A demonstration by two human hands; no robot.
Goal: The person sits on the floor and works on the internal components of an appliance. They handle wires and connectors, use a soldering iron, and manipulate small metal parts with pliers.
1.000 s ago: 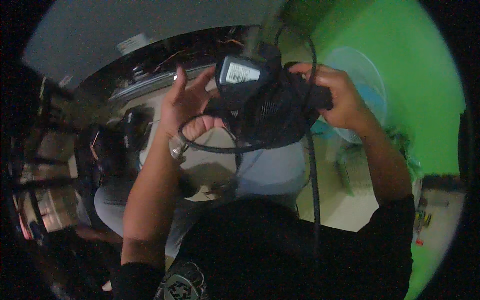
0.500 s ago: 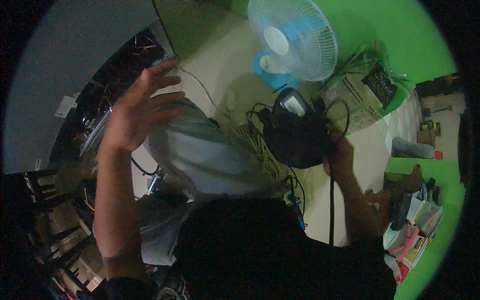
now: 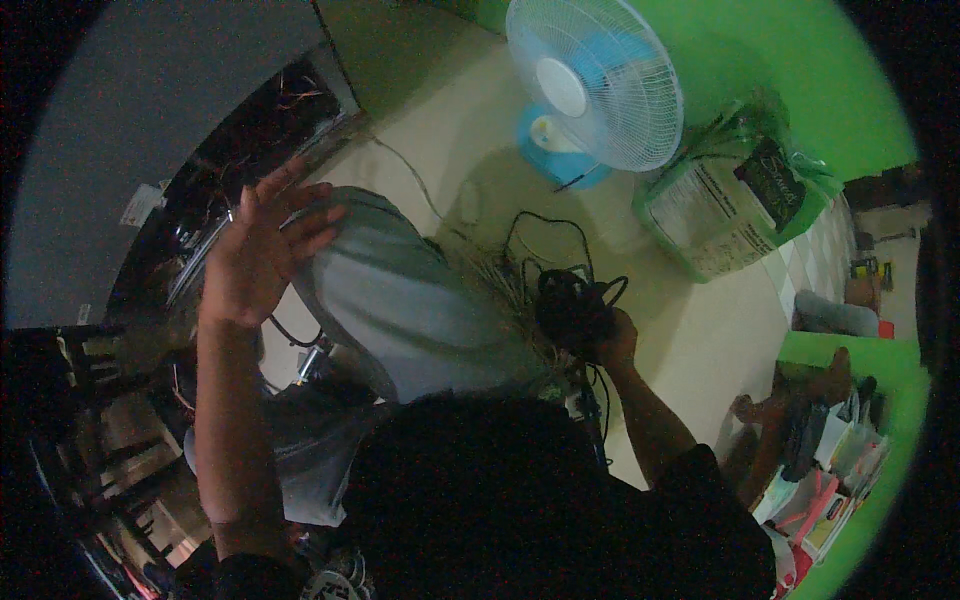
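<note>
Gripping at the four-o'clock edge, the right hand (image 3: 618, 340) is holding a bulky, rounded black device (image 3: 573, 308) just toward three o'clock of the view's centre, probably from the side because a thin, looping black cord (image 3: 547, 217) is crowding its twelve-o'clock side. At nine o'clock, the left hand (image 3: 248, 268) is holding nothing, its fingers spreading wide near a grey-trousered knee (image 3: 362, 215), perhaps for balance. Toward one o'clock, a white-grilled, blue-based round fan (image 3: 561, 87) is standing well apart from both hands.
</note>
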